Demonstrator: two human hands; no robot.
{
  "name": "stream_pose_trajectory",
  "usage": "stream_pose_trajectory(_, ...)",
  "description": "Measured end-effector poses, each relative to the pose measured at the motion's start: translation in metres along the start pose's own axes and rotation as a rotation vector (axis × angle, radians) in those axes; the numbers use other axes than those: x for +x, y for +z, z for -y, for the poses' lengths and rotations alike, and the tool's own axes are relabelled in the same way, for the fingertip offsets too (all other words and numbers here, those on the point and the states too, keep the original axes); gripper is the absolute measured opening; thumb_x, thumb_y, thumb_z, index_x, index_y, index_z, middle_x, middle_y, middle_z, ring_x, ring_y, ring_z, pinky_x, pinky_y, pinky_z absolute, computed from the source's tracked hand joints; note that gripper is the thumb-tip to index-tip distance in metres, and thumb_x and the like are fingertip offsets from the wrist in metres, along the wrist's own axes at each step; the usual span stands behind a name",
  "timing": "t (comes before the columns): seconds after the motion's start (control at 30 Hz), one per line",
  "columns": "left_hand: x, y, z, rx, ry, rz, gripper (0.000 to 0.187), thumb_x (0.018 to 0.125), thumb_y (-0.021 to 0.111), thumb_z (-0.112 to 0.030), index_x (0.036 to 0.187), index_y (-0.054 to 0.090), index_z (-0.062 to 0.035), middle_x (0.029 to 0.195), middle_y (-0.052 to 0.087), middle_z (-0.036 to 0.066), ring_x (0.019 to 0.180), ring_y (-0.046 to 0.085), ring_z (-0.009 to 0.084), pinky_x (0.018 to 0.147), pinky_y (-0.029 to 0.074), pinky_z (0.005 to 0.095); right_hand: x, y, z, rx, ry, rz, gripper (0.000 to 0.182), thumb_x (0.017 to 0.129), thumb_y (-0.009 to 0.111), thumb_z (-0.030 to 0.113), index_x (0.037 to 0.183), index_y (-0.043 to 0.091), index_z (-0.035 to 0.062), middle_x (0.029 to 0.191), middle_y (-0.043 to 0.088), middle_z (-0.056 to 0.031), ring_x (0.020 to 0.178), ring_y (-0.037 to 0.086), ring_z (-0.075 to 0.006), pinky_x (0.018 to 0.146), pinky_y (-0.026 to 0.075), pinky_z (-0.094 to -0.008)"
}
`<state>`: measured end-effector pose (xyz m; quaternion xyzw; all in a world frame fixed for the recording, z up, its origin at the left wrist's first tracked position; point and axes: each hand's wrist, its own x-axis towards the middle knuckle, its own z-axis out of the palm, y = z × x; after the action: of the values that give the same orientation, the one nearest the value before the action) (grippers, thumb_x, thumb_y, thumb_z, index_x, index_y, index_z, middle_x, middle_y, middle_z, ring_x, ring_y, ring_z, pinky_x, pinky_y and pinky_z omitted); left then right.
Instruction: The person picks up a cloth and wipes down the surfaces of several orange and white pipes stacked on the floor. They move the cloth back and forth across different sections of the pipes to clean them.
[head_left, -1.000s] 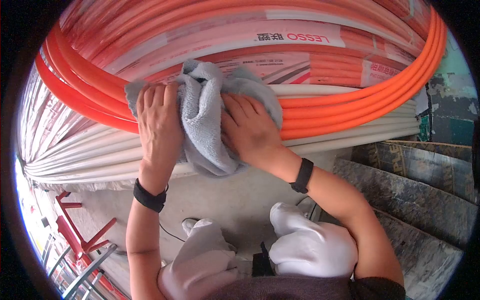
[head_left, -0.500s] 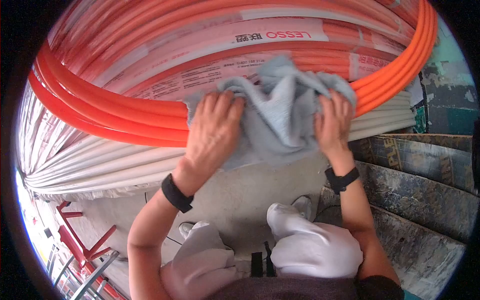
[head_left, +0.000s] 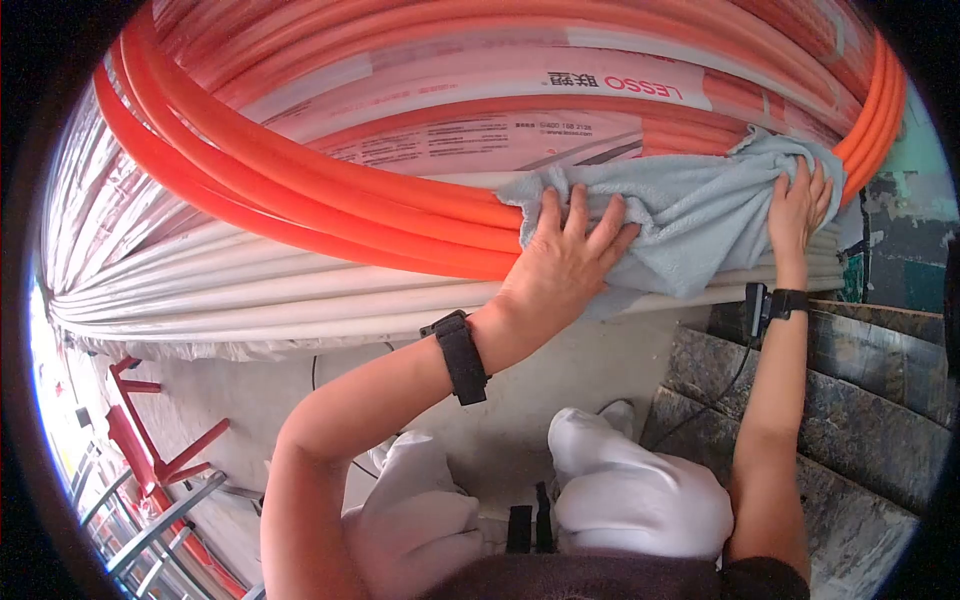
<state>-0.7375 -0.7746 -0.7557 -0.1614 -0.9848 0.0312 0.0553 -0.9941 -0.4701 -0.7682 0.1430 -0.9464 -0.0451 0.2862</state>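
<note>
A bundle of orange pipes (head_left: 400,215) curves across the view, partly covered by a grey-blue cloth (head_left: 690,215). On the cloth's left end lies my left hand (head_left: 565,245), fingers apart and bent over the pipes, pressing the cloth to them. At the right end my right hand (head_left: 800,205) curls over the cloth and the pipes beneath. Both thumbs are mostly hidden. The cloth is stretched out between the two hands, with a few folds.
Behind are wrapped orange coils (head_left: 460,85) with printed labels. White pipes (head_left: 250,290) run below the orange bundle. Dark stacked boards (head_left: 790,400) lie at right. A red metal frame (head_left: 150,440) and a grey ladder-like frame (head_left: 165,530) stand at lower left.
Both hands have slid to the right along the orange pipes, carrying the cloth with them. It was bunched between them and is now flatter and more stretched. The fingers of my left hand have spread.
</note>
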Motion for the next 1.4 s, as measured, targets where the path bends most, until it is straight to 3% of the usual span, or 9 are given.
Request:
stream_pose_trajectory(0.23,-0.011,0.002,0.008,0.018,0.08,-0.023,0.06,0.098,0.056,-0.039,0.153,0.042,-0.0228,0.154,0.037,0.009,0.134,0.044,0.0398,0.11,0.038,0.0561,-0.012,-0.002,0.008,0.057,0.028,0.008,0.045,0.102,0.05,0.025,0.144,0.05,0.0076,0.156,0.038,-0.0187,0.147,0.024,-0.0462,0.12,0.022,-0.0556)
stream_pose_trajectory(0.53,-0.042,-0.003,0.037,-0.129,0.069,-0.095,0.059,0.086,0.059,-0.016,0.145,0.051,-0.0202,0.149,0.044,0.011,0.133,0.046,0.0371,0.112,0.038,0.0531,-0.091,-0.032,0.079,0.261,0.0,0.069,0.045,0.105,0.047,0.021,0.147,0.042,0.0037,0.153,0.035,-0.0235,0.149,0.02,-0.0433,0.12,0.021,-0.0538)
stream_pose_trajectory(0.67,-0.064,-0.009,0.065,-0.171,-0.013,-0.162,0.053,0.083,0.06,-0.011,0.136,0.057,-0.0167,0.139,0.053,0.012,0.129,0.05,0.0335,0.112,0.038,0.0524,-0.118,-0.065,0.131,0.348,-0.077,0.097,0.059,0.095,0.061,0.029,0.142,0.044,-0.0019,0.151,0.035,-0.0282,0.146,0.025,-0.0473,0.12,0.022,-0.0565)
stream_pose_trajectory(0.73,-0.076,-0.018,0.08,-0.136,-0.057,-0.17,0.049,0.081,0.061,-0.01,0.13,0.059,-0.015,0.134,0.056,0.011,0.127,0.052,0.0329,0.112,0.038,0.0526,-0.137,-0.062,0.151,0.413,-0.142,0.084,0.076,0.09,0.067,0.034,0.146,0.036,-0.007,0.151,0.032,-0.0293,0.144,0.027,-0.0468,0.119,0.022,-0.056)
stream_pose_trajectory(0.8,-0.087,-0.02,0.097,-0.138,-0.12,-0.273,0.043,0.077,0.063,-0.007,0.119,0.063,-0.0136,0.125,0.061,0.01,0.122,0.055,0.0325,0.112,0.038,0.0521,-0.147,-0.073,0.18,0.567,-0.214,0.078,0.061,0.089,0.063,0.025,0.138,0.044,-0.007,0.151,0.036,-0.03,0.142,0.032,-0.0493,0.118,0.024,-0.0602)
stream_pose_trajectory(0.93,-0.101,-0.037,0.132,-0.011,-0.242,-0.395,0.032,0.074,0.061,-0.005,0.105,0.065,-0.0103,0.107,0.064,0.009,0.112,0.06,0.0294,0.109,0.041,0.0497,-0.149,-0.111,0.243,0.53,-0.465,0.244,0.054,0.082,0.062,0.022,0.129,0.057,-0.0055,0.148,0.042,-0.0276,0.14,0.037,-0.0463,0.117,0.026,-0.0596)
stream_pose_trajectory(1.07,-0.102,-0.048,0.149,0.032,-0.319,-0.332,0.036,0.074,0.06,-0.002,0.109,0.062,-0.0076,0.106,0.064,0.01,0.11,0.06,0.0309,0.109,0.041,0.0485,-0.126,-0.137,0.302,0.742,-0.589,0.227,0.041,0.084,0.058,0.019,0.118,0.066,-0.0024,0.14,0.052,-0.025,0.132,0.046,-0.0427,0.117,0.028,-0.0562)
stream_pose_trajectory(1.13,-0.099,-0.047,0.147,0.059,-0.338,-0.301,0.037,0.076,0.06,-0.003,0.112,0.06,-0.0067,0.107,0.064,0.011,0.109,0.059,0.0317,0.11,0.04,0.0481,-0.12,-0.144,0.315,0.782,-0.606,0.203,0.042,0.079,0.063,0.018,0.115,0.065,-0.0046,0.138,0.052,-0.0254,0.132,0.045,-0.0419,0.115,0.031,-0.0547)
stream_pose_trajectory(1.4,-0.093,-0.036,0.123,0.075,-0.343,-0.227,0.05,0.074,0.066,-0.005,0.124,0.059,-0.0042,0.12,0.062,0.015,0.119,0.055,0.0358,0.114,0.034,0.0523,-0.119,-0.131,0.289,0.771,-0.693,0.134,0.041,0.08,0.062,0.018,0.115,0.064,-0.0046,0.136,0.055,-0.0244,0.131,0.048,-0.0381,0.114,0.034,-0.0499)
